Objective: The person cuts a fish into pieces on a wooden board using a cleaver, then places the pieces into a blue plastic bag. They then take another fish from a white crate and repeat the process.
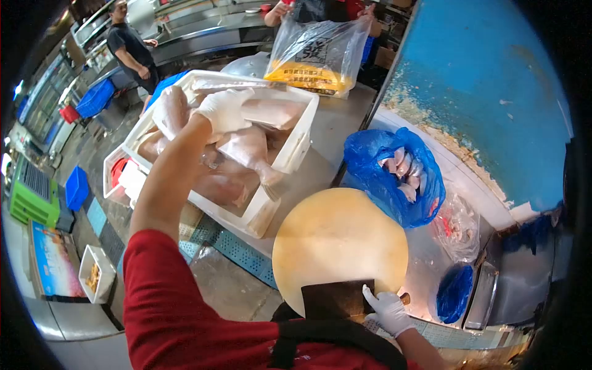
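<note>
My left hand (226, 111), in a white glove, reaches into a white plastic bin (251, 223). Its fingers are stretched out over large pale fish (246, 148), one of which has its tail fin hanging toward the bin's near wall. Another fish (170, 113) leans up beside my wrist. Close to my body, my gloved right hand (391, 312) is wrapped round the handle of a cleaver (336, 299), the index finger laid along its blade. The dark, broad blade lies over the near edge of a round cutting board (339, 240).
A blue plastic bag (364, 160) of cut fish pieces (404, 171) stands right of the board. Across the table, a person holds up a clear printed bag (317, 52). Another person (131, 52) stands at back left. A blue wall (493, 80) borders the right.
</note>
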{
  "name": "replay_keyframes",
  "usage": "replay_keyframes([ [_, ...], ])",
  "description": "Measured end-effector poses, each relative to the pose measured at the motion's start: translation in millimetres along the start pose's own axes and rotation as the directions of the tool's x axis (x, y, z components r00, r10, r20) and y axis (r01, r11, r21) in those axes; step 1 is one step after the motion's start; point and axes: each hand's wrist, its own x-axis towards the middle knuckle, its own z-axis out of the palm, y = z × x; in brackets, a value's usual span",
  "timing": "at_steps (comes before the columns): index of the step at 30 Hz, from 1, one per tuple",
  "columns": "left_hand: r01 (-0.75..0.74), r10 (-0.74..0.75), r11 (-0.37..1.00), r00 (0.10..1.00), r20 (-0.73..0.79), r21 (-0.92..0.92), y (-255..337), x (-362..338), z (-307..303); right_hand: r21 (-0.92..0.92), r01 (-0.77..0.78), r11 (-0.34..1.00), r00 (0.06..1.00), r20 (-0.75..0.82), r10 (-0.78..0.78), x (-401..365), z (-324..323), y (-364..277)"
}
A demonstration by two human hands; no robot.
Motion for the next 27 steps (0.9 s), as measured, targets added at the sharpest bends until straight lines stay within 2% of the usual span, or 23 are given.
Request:
replay_keyframes([
  [1, -0.013, 0.013, 1.0, 1.0, -0.006, 0.003, 14, -7, -12, 0.004, -0.012, 1.0, 1.0, -0.008, 0.012, 1, -1, -1],
  [3, 0.074, -0.074, 0.997, 0.997, 0.024, -0.008, 42, -27, -33, -0.023, 0.009, 1.0, 0.993, 0.119, -0.006, 6, -13, -2],
  [4, 0.092, -0.092, 0.995, 0.996, -0.009, -0.029, 49, -38, -43, -0.017, -0.046, 0.999, 0.971, 0.236, 0.049, 10, -21, -6],
  [5, 0.075, -0.075, 0.997, 0.997, -0.001, -0.022, 46, -49, -44, -0.015, -0.009, 1.0, 0.979, 0.203, 0.011, 10, -19, -3],
  [7, 0.062, -0.016, 0.983, 0.965, -0.264, 0.17, 50, -68, -55, -0.02, 0.055, 0.998, 0.986, 0.158, -0.051, 11, -19, 0],
  [8, 0.063, -0.142, 0.973, 0.922, -0.361, -0.224, 62, -86, -66, 0.021, 0.029, 0.999, 0.982, 0.185, -0.032, 13, -26, 1],
  [9, 0.021, -0.302, 0.812, 0.87, -0.389, -0.584, 83, -107, -90, 0.058, 0.004, 0.998, 0.977, 0.214, -0.016, 13, -35, -2],
  [10, -0.113, -0.2, 0.792, 0.88, -0.43, -0.6, 77, -119, -92, 0.05, 0.039, 0.998, 0.986, 0.162, -0.047, 12, -15, 9],
  [12, -0.076, -0.23, 0.516, 0.947, -0.223, -0.853, 89, -152, -108, 0.097, -0.014, 0.995, 0.98, 0.199, -0.005, 10, -30, 3],
  [14, 0.207, -0.271, 0.21, 0.951, 0.147, -0.955, 139, -193, -130, 0.148, -0.082, 0.986, 0.977, 0.209, 0.05, 4, -30, 7],
  [15, 0.29, -0.271, 0.2, 0.934, 0.231, -0.936, 164, -207, -131, 0.276, -0.179, 0.944, 0.965, 0.234, 0.115, -2, -34, 12],
  [16, 0.095, 0.028, 0.642, 0.989, 0.146, -0.761, 168, -217, -114, 0.304, -0.189, 0.934, 0.978, 0.142, 0.152, -9, -25, 24],
  [17, 0.156, 0.071, 0.566, 0.969, 0.237, -0.809, 184, -228, -92, 0.334, -0.201, 0.921, 0.98, 0.06, 0.192, -17, -14, 35],
  [18, 0.23, 0.114, 0.492, 0.939, 0.324, -0.839, 200, -238, -70, 0.352, -0.263, 0.899, 0.965, 0.108, 0.24, -25, -24, 38],
  [19, 0.547, -0.016, -0.14, 0.832, 0.554, -0.825, 235, -243, -52, 0.366, -0.327, 0.871, 0.944, 0.16, 0.288, -32, -34, 41],
  [20, 0.592, 0.001, -0.213, 0.796, 0.606, -0.777, 259, -249, -24, 0.474, -0.376, 0.796, 0.925, 0.142, 0.352, -39, -24, 49],
  [21, 0.619, 0.018, -0.285, 0.767, 0.641, -0.732, 275, -252, 4, 0.603, -0.336, 0.724, 0.927, 0.075, 0.367, -45, -23, 53],
  [23, 0.738, 0.203, -0.26, 0.672, 0.712, -0.622, 290, -254, 45, 0.708, -0.414, 0.572, 0.867, 0.116, 0.484, -44, -17, 62],
  [25, 0.724, 0.23, -0.316, 0.686, 0.691, -0.613, 299, -262, 115, 0.842, -0.414, 0.345, 0.824, 0.186, 0.535, -34, -24, 55],
  [26, 0.704, 0.241, -0.357, 0.705, 0.667, -0.614, 301, -262, 133, 0.907, -0.362, 0.216, 0.814, 0.194, 0.548, -27, -29, 52],
  [27, 0.701, 0.244, -0.362, 0.707, 0.663, -0.614, 302, -259, 131, 0.92, -0.297, 0.257, 0.829, 0.115, 0.547, -20, -40, 50],
])
